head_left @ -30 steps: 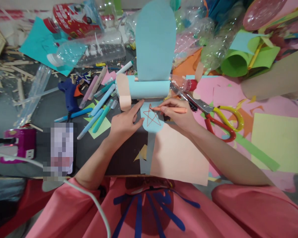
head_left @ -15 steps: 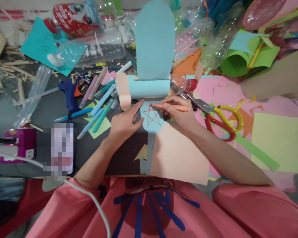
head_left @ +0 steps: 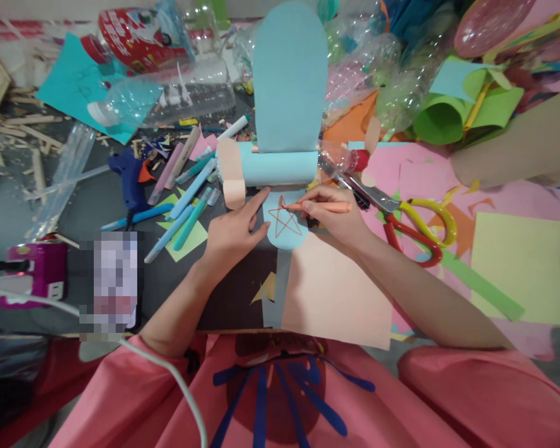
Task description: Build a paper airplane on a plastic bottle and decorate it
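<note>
My right hand is closed around an orange marker pen, its tip on a light blue paper piece with a rounded end. A star in orange-red lines shows on that paper. My left hand lies with fingers spread, its thumb and index fingertip at the paper's left edge. Just beyond stands a bottle-shaped body wrapped in light blue paper, with a beige paper strip around its left end. A long rounded blue paper wing extends from its far side.
Several markers and a blue glue gun lie left, near a phone and a purple power block. Scissors lie right over paper scraps. Clear plastic bottles crowd the back. A beige sheet lies in front.
My right hand has shifted the marker's tip slightly down along the upper part of the star. My left hand stays in place on the paper's edge.
</note>
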The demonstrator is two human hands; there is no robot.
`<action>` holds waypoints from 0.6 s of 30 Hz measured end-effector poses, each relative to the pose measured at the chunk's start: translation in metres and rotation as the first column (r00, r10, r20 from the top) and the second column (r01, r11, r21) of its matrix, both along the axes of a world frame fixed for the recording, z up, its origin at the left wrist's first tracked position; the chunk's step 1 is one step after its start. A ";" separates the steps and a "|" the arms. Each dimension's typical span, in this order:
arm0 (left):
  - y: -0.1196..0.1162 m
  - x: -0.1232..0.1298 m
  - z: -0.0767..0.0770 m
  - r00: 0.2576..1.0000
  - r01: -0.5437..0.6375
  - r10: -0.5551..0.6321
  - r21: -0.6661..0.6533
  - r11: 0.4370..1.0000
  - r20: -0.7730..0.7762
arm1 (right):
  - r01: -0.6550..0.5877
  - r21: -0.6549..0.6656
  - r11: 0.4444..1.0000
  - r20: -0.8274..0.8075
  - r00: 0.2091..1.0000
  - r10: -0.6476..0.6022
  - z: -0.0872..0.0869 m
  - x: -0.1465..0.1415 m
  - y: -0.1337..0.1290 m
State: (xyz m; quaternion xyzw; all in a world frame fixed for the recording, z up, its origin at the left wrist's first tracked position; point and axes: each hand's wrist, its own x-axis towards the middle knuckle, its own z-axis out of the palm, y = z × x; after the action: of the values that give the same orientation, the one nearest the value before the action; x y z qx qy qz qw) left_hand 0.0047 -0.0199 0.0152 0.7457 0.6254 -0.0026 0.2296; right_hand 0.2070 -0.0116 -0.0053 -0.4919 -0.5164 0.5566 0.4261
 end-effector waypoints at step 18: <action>0.000 0.001 0.002 1.000 -0.006 0.006 -0.009 1.000 0.006 | 0.014 0.029 0.999 0.026 1.000 -0.015 -0.005 0.002 0.002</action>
State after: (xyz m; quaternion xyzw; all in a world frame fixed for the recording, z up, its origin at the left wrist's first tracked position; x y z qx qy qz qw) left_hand 0.0055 -0.0199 0.0172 0.7427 0.6271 -0.0025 0.2348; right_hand 0.2093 -0.0097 -0.0103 -0.4966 -0.5263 0.5395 0.4305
